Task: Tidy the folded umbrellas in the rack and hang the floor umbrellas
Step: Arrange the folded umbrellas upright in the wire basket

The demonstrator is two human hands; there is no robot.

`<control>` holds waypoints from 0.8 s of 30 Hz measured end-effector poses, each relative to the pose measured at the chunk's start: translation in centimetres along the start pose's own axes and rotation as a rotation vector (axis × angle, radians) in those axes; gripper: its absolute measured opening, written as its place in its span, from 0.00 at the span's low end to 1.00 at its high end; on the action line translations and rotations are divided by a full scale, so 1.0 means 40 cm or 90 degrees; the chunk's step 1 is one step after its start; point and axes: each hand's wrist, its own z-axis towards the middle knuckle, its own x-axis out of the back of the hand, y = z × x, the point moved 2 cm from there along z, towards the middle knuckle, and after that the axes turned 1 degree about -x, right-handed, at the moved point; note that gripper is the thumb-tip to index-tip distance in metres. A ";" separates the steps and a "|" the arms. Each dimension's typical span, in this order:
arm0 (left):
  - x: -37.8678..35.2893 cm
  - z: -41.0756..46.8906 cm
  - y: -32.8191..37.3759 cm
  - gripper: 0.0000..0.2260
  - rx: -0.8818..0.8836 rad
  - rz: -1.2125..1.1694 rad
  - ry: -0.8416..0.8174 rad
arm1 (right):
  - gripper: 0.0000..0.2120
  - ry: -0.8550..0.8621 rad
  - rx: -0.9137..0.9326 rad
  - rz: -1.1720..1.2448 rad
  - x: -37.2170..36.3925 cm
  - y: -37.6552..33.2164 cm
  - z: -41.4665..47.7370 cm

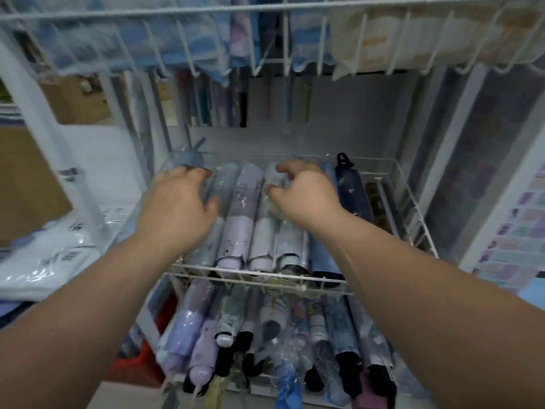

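Nearest, the lower-tier umbrellas lie uneven; in the middle basket the left hand rests loose-fingered on wrapped umbrellas; the right hand pinches a pale umbrella; tidying underway; next, judged: square this row; hanging umbrellas behind.

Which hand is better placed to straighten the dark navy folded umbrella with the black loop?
Probably the right hand: it is just beside the dark navy folded umbrella, while the left hand sits across the white wire basket.
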 end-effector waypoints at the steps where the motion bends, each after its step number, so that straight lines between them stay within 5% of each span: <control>1: 0.013 0.002 -0.034 0.22 0.019 0.049 -0.007 | 0.22 -0.026 0.012 0.030 -0.034 -0.029 0.006; 8: 0.030 -0.004 -0.153 0.23 0.161 0.093 -0.198 | 0.22 -0.164 0.006 0.247 -0.232 -0.197 0.050; 12: 0.034 -0.018 -0.161 0.33 0.172 0.080 -0.248 | 0.28 -0.232 -0.013 0.231 -0.320 -0.235 0.070; 21: 0.065 -0.036 -0.123 0.35 0.174 -0.049 -0.103 | 0.27 -0.247 -0.007 0.252 -0.296 -0.212 0.052; 24: 0.088 -0.035 -0.064 0.32 0.159 -0.134 -0.048 | 0.30 -0.170 -0.033 0.326 -0.227 -0.204 0.053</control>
